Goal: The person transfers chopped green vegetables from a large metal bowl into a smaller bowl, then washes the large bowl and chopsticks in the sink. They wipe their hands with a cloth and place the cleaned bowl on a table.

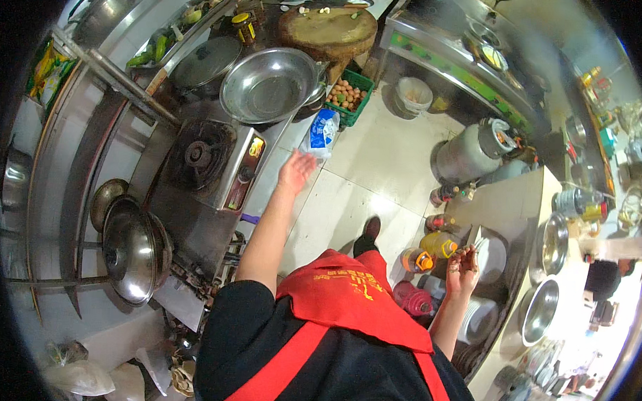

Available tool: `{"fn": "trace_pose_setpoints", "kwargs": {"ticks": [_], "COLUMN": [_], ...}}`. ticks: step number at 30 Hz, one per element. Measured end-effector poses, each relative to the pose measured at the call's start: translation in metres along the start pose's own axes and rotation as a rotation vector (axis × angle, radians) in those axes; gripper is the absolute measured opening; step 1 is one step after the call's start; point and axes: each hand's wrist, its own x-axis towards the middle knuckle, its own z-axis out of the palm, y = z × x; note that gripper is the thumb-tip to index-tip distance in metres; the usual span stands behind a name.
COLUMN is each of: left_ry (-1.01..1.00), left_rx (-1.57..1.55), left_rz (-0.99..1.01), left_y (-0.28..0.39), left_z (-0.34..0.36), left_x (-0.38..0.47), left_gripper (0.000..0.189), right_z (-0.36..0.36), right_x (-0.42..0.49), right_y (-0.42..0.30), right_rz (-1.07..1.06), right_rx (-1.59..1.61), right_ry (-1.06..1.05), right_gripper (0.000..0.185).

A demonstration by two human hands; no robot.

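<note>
My left hand (296, 173) reaches forward beside the gas stove, palm turned up and fingers extended. Just past the fingertips is a blue-and-white plastic packet (322, 131) bearing writing; whether they touch it is unclear. A wide steel basin (269, 86) sits beyond the single gas burner (199, 155). On my right, my right hand (462, 271) is raised with bent fingers in front of white plates (491, 259) on a shelf. Dark marks show on those fingers, and whether they hold anything cannot be made out.
A green crate of eggs (349, 116) stands below a round wooden chopping block (329, 28). Stacked bowls (414, 95) and a gas cylinder (468, 150) are on the tiled floor. Oil bottles (437, 244) stand by the right-hand cabinet. Lidded woks (136, 252) lie at left.
</note>
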Motion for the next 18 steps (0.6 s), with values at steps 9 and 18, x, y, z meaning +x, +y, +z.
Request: {"fn": "trace_pose_setpoints", "kwargs": {"ticks": [9, 18], "left_ry": [0.242, 0.457], "left_rx": [-0.386, -0.491], "left_rz": [0.146, 0.309], "left_y": [0.083, 0.078], "left_z": [0.041, 0.034], "left_x": [0.132, 0.163], "left_gripper": [0.107, 0.041], "right_z": [0.044, 0.19], "right_x": [0.213, 0.379], "right_y": [-0.036, 0.013], "right_rz": [0.144, 0.428], "right_rx": [-0.102, -0.398], "right_ry": [-0.049, -0.097], "right_gripper": [0.022, 0.02]}}
